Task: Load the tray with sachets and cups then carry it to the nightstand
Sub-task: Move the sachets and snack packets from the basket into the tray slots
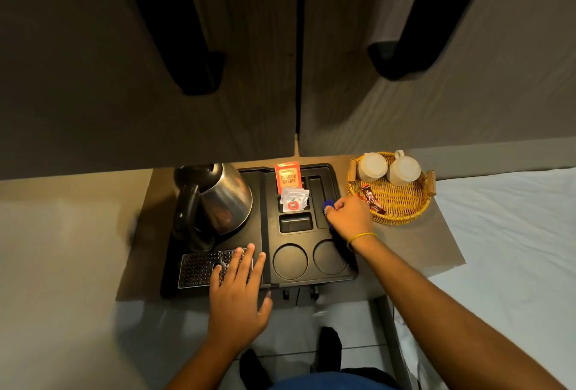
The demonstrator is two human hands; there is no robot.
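Now the right hand is curling its fingers around a blue sachet at the right edge of the black tray (only the sachet's tip is showing past the knuckles). The left hand is lying flat, fingers spread, on the tray's perforated grille. Two white cups are sitting upside down in the wicker basket beside a red sachet.
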